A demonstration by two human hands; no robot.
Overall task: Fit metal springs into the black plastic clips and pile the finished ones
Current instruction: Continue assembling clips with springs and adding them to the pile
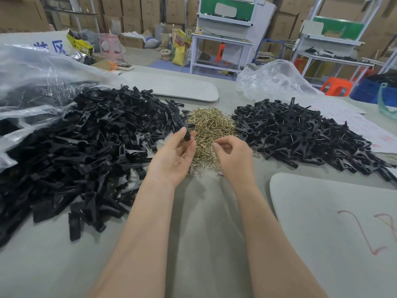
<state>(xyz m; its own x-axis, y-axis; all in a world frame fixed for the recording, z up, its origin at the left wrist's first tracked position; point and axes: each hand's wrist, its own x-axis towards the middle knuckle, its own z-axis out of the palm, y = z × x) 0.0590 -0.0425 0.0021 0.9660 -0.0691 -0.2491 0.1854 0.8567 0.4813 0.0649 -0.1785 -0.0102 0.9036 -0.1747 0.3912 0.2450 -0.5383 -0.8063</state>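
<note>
view: head-worn, single | faces: forward and down over table (199, 222) | range: near, wide-angle

Brown cardboard boxes (133, 9) are piled along the back. White benches (223, 40) with green boards (247, 7) stand in front. A pink stool (110, 47), an orange stool (336, 86) and maybe sacks (179, 55) sit nearby.

- The bench (204, 211) carries three heaps in a row.
- The heap of unfitted clips (86, 147) lies left, its far side in an opened bag (32, 82).
- The springs (212, 125) lie in the middle, touching both neighbours.
- The pile of finished clips (300, 134) lies right, partly on a paper sheet (348, 117), with a second bag (275, 80) behind it.
- One flat pad (171, 84) lies behind the springs, another pad (333, 233) at the near right.
- The left hand (174, 155), holding a clip (184, 125), and the right hand (234, 155) are over the springs' near edge.
</note>
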